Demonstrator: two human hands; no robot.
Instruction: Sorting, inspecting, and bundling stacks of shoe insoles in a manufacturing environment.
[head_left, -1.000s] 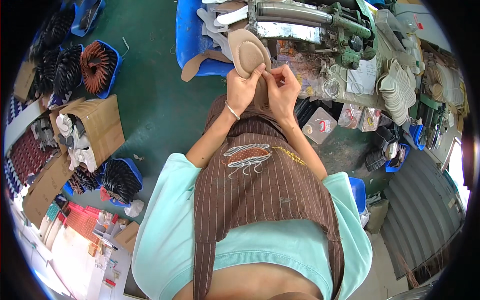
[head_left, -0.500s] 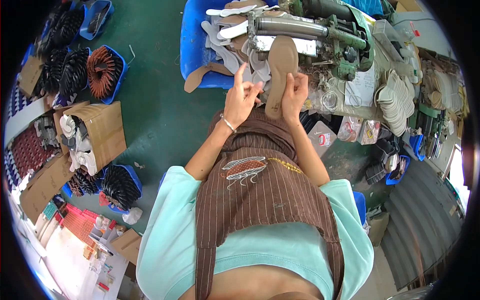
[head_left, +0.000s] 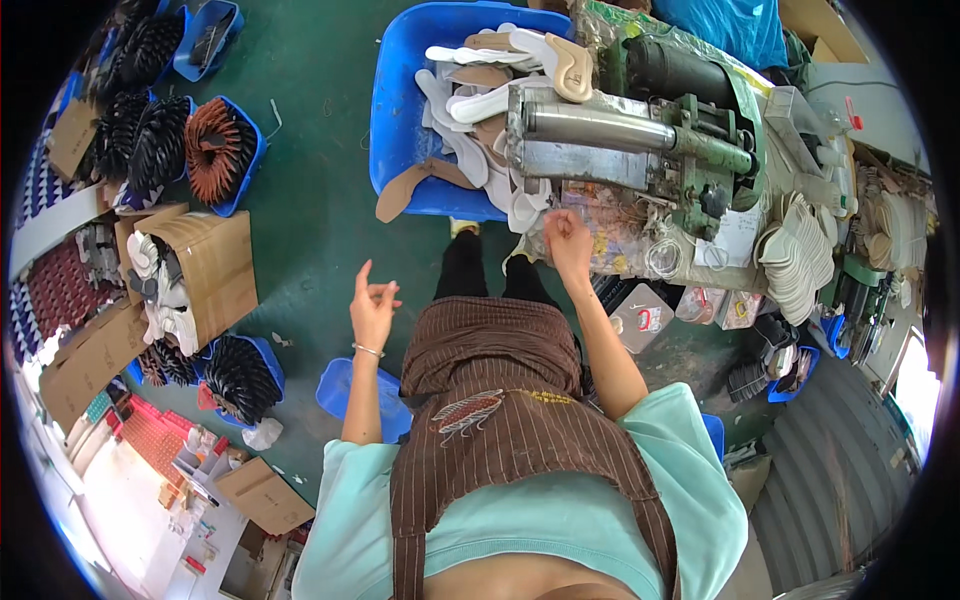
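Observation:
My left hand (head_left: 372, 316) hovers over the floor left of my apron (head_left: 490, 345), empty, index finger stretched out and the others loosely bent. My right hand (head_left: 568, 246) is at the front edge of the workbench (head_left: 610, 262), its fingers curled together with nothing visible in them. Just beyond it stands a green machine with a shiny metal roller (head_left: 600, 128). A tan insole (head_left: 570, 70) rests at the roller's far left end, over the pile. White and brown insoles (head_left: 465, 150) fill a blue bin (head_left: 395, 120) beside the machine; one brown insole (head_left: 400, 190) overhangs its near rim.
A stack of pale insoles (head_left: 797, 255) lies on the bench's right side, near coiled string (head_left: 664, 257). An empty-looking blue tub (head_left: 365, 395) sits on the floor under my left forearm. Farther left are a cardboard box (head_left: 215, 275) and blue bins of black and reddish-brown pieces (head_left: 213, 150).
The tan insole has left my right hand. My left hand has swung left and nearer my body; my right hand has lowered slightly. My body has moved back from the bench.

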